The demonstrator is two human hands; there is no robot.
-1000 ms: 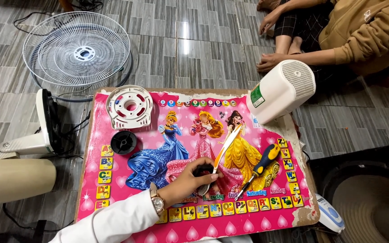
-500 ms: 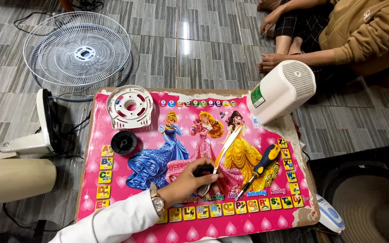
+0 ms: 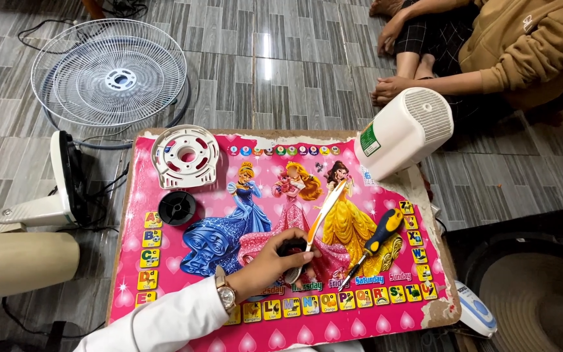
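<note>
Fan parts lie spread before you, which suggests the stripping-down is well along. Your left hand [image 3: 275, 261] rests on the near middle of the pink picture board [image 3: 164, 306], its fingers curled around a small black knob-like piece [image 3: 290, 248], with the near end of an orange-and-white strip [image 3: 324, 212] just beside the fingertips; whether you grip the strip too, you cannot tell. Your right hand is out of view.

Already off, judging by how they lie: the wire grille [image 3: 109, 72] on the floor at far left, the white round housing plate [image 3: 185, 156] on the board's far left corner, a black spool-like cap [image 3: 177, 208] just nearer than it, and the white motor cover [image 3: 405, 133] tilted at the board's far right edge. The screwdriver [image 3: 376, 241], black and yellow handled, lies loose to the right of your hand. The motor head on its stand [image 3: 66, 182] sits off the board at left; what remains to do on it the picture does not show.

For labels: a small green-and-white sticker sits on the motor cover's left face. The board carries a column of yellow picture tiles down its left side, a row of them along its near edge, and coloured round dots along its far edge. Another person sits at far right.
</note>
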